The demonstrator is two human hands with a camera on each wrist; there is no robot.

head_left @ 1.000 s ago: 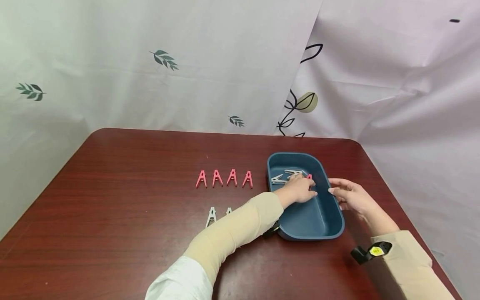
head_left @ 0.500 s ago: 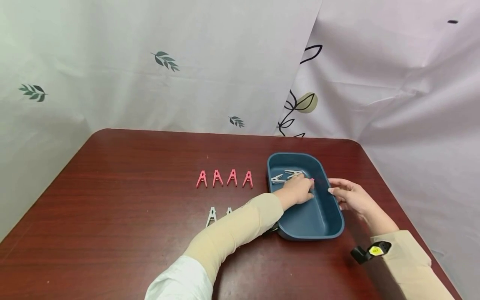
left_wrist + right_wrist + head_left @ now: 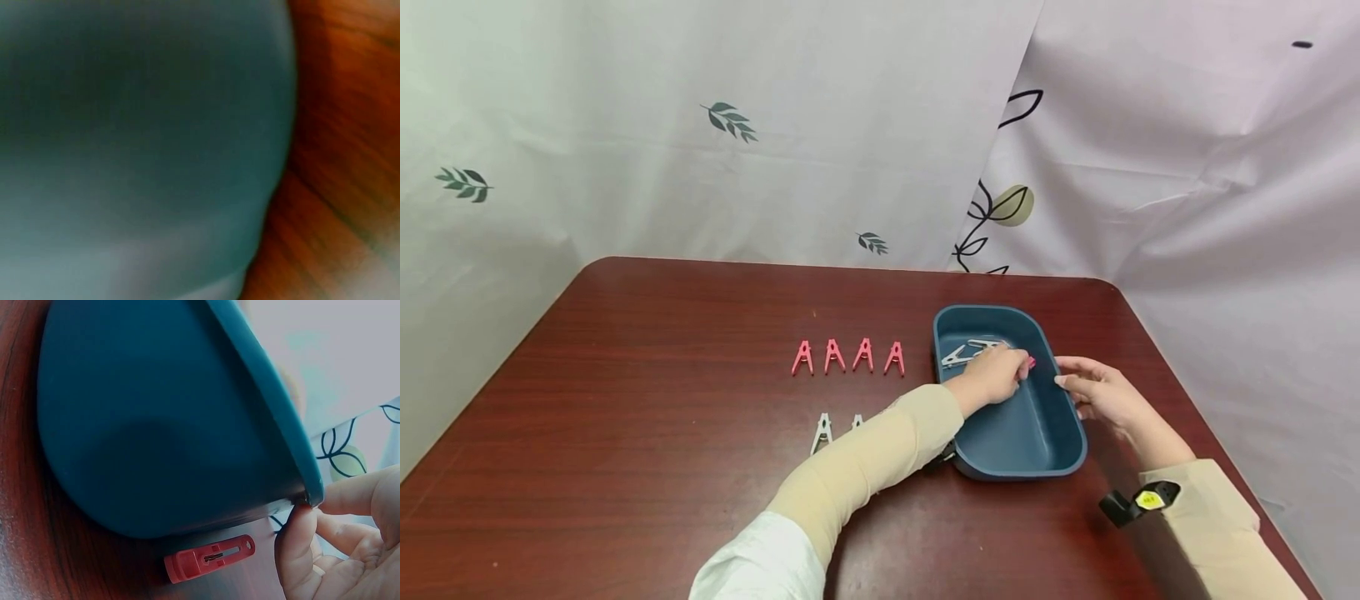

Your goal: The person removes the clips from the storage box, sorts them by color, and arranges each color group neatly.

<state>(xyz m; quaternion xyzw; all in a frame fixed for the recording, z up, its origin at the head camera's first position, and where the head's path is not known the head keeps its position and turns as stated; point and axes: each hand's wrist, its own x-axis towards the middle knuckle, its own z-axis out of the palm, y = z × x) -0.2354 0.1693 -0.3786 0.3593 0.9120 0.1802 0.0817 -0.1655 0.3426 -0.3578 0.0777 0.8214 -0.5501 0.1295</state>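
My left hand reaches into a blue plastic basin and grips a pink clothespin, of which only a small end shows past the fingers. Beside that hand, white clothespins lie on the basin's floor. The right hand pinches the basin's right rim, and the right wrist view shows its thumb and a finger at the rim. Below those fingers a red clothespin lies outside the basin. The basin's blurred wall fills most of the left wrist view; the left hand is out of that view.
Several pink clothespins stand in a row on the brown table, left of the basin. Nearer, white clothespins are partly covered by the left sleeve. A patterned white curtain hangs behind the table.
The left hand's fingers have curled in around the pink clothespin, which showed more fully a second ago and has shifted slightly right. The right hand and the basin have stayed nearly still.
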